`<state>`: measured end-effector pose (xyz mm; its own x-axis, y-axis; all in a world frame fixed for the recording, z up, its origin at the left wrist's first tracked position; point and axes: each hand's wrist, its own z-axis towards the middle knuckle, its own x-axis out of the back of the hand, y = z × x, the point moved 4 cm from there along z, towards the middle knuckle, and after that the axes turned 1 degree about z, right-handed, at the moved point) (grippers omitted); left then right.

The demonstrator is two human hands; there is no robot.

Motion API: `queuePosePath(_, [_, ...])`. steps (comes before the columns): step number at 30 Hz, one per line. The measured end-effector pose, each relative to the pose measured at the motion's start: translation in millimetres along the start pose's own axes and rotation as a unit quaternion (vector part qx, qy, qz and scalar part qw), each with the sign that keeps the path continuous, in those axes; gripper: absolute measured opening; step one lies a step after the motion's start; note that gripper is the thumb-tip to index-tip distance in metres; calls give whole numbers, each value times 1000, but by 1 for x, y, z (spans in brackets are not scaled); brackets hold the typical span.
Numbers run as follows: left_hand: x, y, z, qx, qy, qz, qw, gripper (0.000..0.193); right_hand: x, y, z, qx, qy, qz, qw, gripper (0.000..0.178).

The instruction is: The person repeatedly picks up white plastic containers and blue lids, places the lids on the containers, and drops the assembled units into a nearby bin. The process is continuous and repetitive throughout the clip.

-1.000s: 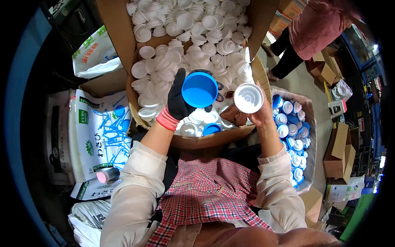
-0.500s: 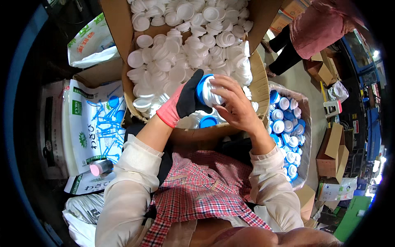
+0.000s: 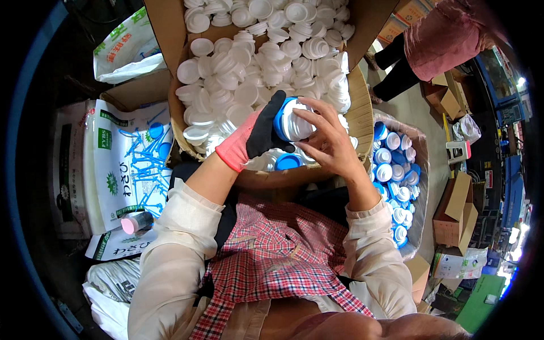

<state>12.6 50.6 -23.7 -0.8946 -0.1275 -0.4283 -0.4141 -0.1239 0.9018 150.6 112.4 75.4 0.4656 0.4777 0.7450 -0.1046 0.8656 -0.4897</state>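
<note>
While L grip [image 3: 262,136] clamps rnd blue lid [image 3: 279,123], R grip [image 3: 335,141] clasps ridged wht cap [image 3: 296,127].

The held white cap [image 3: 297,123] looks smooth plastic, the box [image 3: 364,107] matt, rough-edged cardboard, the apron [image 3: 269,258] woven cloth

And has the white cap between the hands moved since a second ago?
Yes: the white cap went left, away from the carton's right wall, to the blue cap in the left hand.

The gloved left hand [image 3: 264,135] holds a blue-and-white cap [image 3: 297,126], bare right hand [image 3: 335,140] at its white side, above a box [image 3: 362,107] of white lids [image 3: 243,59].
</note>
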Motion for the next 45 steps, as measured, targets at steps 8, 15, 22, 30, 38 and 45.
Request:
queuePosePath(8, [-7, 10, -7, 177, -34, -252, 951, 52, 1, -3, -1, 10, 34, -5, 999, 59])
queuePosePath(15, [-13, 10, -7, 174, 13, -179, 968, 64, 2, -8, 1, 9, 39, -28, 999, 60])
queuePosePath(22, [-7, 12, -4, 65, -36, -31, 997, 57, -1, -6, 2, 16, 35, -36, 999, 61])
queuePosePath(30, [-8, 15, -4, 90, -33, -98, 991, 50, -2, -6, 2, 17, 33, -53, 998, 64])
queuePosePath(38, [-7, 21, 0, 15, -41, 41, 998, 66, 7, 5, -2, -79, 60, 102, 990, 69])
queuePosePath(45, [-14, 3, 2, -29, 75, 276, 958, 46, -20, 59, -2, -265, 234, 91, 931, 35])
